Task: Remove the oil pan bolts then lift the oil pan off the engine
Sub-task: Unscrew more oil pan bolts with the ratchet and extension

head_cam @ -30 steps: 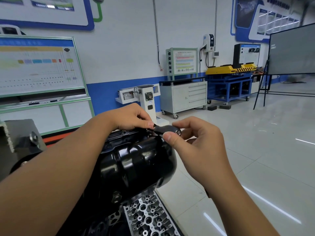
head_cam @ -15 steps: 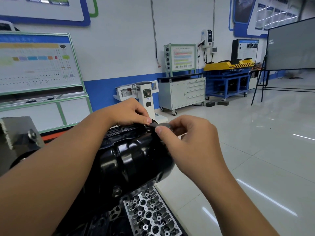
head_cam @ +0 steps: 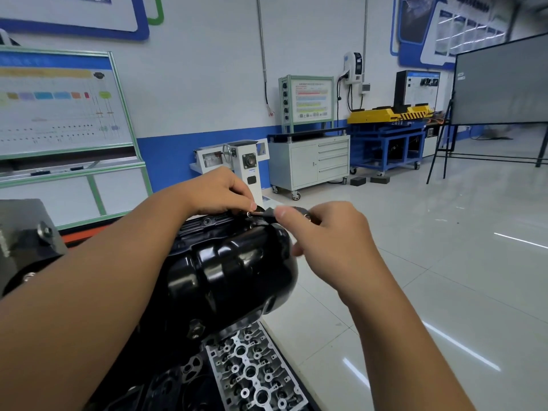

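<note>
The black oil pan (head_cam: 234, 271) sat on top of the engine (head_cam: 252, 372), its rounded glossy belly facing the camera and its flange running along the far edge. What lay inside the pan could not be seen, since only its outer shell showed. Below it, the grey metal face of the engine showed rows of round holes.

The left hand (head_cam: 219, 192) reached over the pan from the left, its fingers curled down at the far right corner of the flange. Its fingertips pinched at a small silver bolt (head_cam: 250, 214) sitting there at the flange. The right hand (head_cam: 326, 232) came in from the right, just beside the left, with its fingers curled round a small black tool (head_cam: 271, 214). The thumb pressed along the top of the tool, and the tool's tip pointed at the bolt, touching or very nearly touching it. A bit of silver metal showed past the right hand's fingers at the tool's other end.

Behind the hands stood a grey cabinet (head_cam: 310, 164) with drawers on wheels, against a white and blue wall. A yellow and blue bench (head_cam: 388, 134) stood further right, and a dark board (head_cam: 501, 81) on a stand beyond it.
</note>
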A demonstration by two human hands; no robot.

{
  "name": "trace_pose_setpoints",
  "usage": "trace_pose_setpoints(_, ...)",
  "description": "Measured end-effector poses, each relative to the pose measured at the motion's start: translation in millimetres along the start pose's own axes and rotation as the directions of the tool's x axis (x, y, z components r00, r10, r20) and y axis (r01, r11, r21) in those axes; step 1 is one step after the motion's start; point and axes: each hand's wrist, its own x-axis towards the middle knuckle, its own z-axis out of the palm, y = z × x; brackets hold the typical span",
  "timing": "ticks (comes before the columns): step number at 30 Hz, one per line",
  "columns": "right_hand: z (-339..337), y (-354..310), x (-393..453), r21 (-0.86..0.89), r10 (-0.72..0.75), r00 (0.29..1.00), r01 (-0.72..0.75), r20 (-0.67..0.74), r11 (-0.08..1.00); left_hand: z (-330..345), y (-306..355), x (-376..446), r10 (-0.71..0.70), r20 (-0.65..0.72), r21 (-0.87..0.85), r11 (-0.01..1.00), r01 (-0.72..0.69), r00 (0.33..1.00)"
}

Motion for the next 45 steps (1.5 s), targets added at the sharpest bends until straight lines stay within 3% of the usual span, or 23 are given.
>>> trace_pose_setpoints(3, 0.6, -0.6, 0.9, -0.064, -0.154, 0.983, 0.148, -0.098, 0.987, -0.5, -2.4, -1.4, 0.013, -0.006, -0.021, 1.0, -0.013, 1.0)
trace_pose_setpoints(5, -1.5, -2.3, -1.7, -0.048, -0.191, 0.98, 0.189, -0.05, 0.981, 0.6, -2.2, -1.6, 0.019, 0.004, -0.002, 1.0, -0.019, 1.0)
trace_pose_setpoints(11, 6.3, -12.4, -4.2, 0.011, -0.119, 0.987, 0.119, 0.107, 0.993, 4.1, 8.5, -5.6, 0.018, 0.019, 0.093, 0.995, -0.02, 1.0)
trace_pose_setpoints(15, 21.2, -17.0, -3.1, 0.015, -0.116, 0.993, 0.116, 0.007, 0.993, 3.6, 9.3, -5.7, 0.031, 0.015, 0.08, 0.996, -0.032, 0.999)
trace_pose_setpoints(20, 25.7, -14.2, -4.4, -0.137, -0.141, 0.988, 0.132, -0.061, 0.982, 3.6, 3.1, -1.3, 0.009, 0.004, 0.034, 0.999, -0.009, 1.0)
trace_pose_setpoints(25, 26.1, -12.0, -2.5, 0.014, -0.042, 0.996, 0.043, -0.075, 0.999, 4.0, 3.3, -0.9, -0.007, 0.035, 0.042, 0.999, 0.005, 0.999)
trace_pose_setpoints(27, 26.7, -12.8, -2.3, -0.007, -0.012, 0.998, 0.012, -0.062, 1.0, 3.9, 3.0, -1.2, -0.028, 0.034, 0.031, 0.999, 0.027, 0.999)
trace_pose_setpoints(31, 28.6, -9.1, -4.2, -0.101, -0.114, 0.984, 0.1, -0.138, 0.99, 3.9, 2.4, -2.3, -0.055, 0.019, 0.019, 0.998, 0.054, 0.998)
trace_pose_setpoints(35, 30.1, -4.2, -6.5, -0.153, -0.2, 0.972, 0.181, -0.12, 0.971, 3.6, -0.5, -2.9, -0.072, 0.001, -0.01, 0.997, 0.072, 0.997)
trace_pose_setpoints(39, 33.1, -13.9, -1.8, -0.034, -0.108, 0.992, 0.106, -0.068, 0.994, 3.7, 3.8, -4.8, -0.075, 0.005, -0.005, 0.997, 0.075, 0.997)
trace_pose_setpoints(45, 30.7, -31.4, 11.6, -0.111, -0.16, 0.985, 0.152, -0.064, 0.982, 1.9, 3.7, -5.6, -0.094, -0.023, -0.084, 0.992, 0.092, 0.995)
